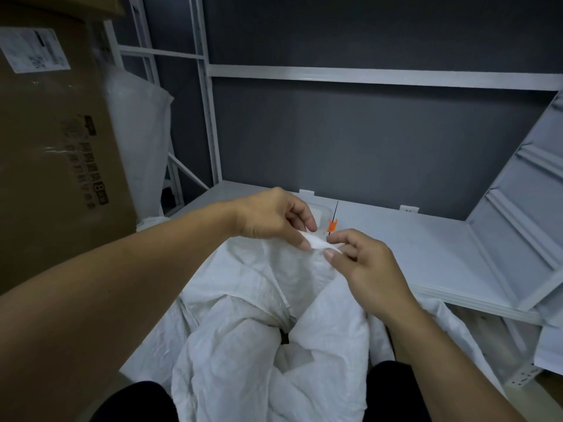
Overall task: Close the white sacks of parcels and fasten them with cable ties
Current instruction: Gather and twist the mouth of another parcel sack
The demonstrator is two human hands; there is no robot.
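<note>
A white shelf (426,248) carries a clear plastic container (322,212).

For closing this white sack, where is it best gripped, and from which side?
Probably round the white sack just below the tip that the left hand and right hand pinch, coming from above: the cloth narrows to a neck there, while lower down its mouth gapes.

You face a crumpled white sack (274,345) of matt, cloth-like weave, a thin black cable tie (332,226) with a bright orange plastic tab, a white metal shelf (426,248) painted smooth and dull, and a brown cardboard box (45,153) under glossy clear film bearing a white paper label (33,50).
</note>
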